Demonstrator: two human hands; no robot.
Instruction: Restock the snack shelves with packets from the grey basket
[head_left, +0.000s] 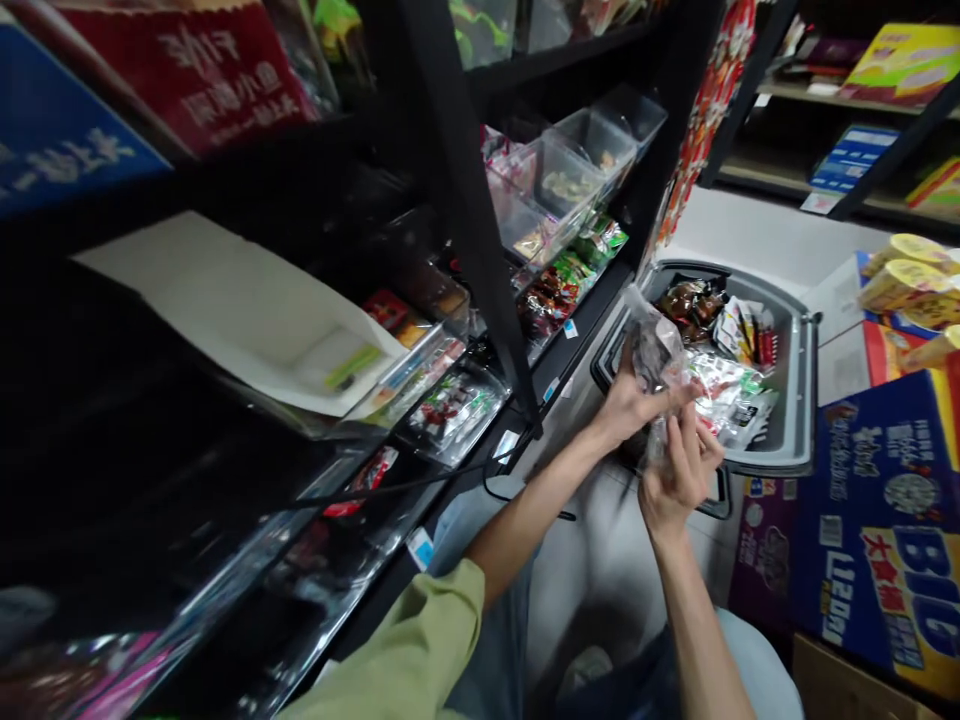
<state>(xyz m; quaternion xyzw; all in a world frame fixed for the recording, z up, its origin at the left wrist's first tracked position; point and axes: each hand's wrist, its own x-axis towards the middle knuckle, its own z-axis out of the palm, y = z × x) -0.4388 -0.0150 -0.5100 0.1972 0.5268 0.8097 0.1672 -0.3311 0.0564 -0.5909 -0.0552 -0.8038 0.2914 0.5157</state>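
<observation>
My left hand [631,408] is closed round a crumpled clear plastic bag [654,345] with something dark inside that I cannot make out. Its thumb points right, toward my other hand. Just below, my right hand [679,475] has its fingers curled in at the bag's lower side, seemingly gripping the plastic there. Both hands are over the near left rim of a grey shopping basket [796,400]. In the basket lie dark brown snack packets [690,305], a white and red packet [742,330] and shiny silver packets [724,395].
Black shelves on the left carry clear bins [566,185], small snack packets [559,290] and a white sheet [240,310]. A black upright post [480,200] stands between. At right are a blue carton [870,500] and yellow-lidded cups [907,280]. A thin black cable [420,485] hangs by the shelf.
</observation>
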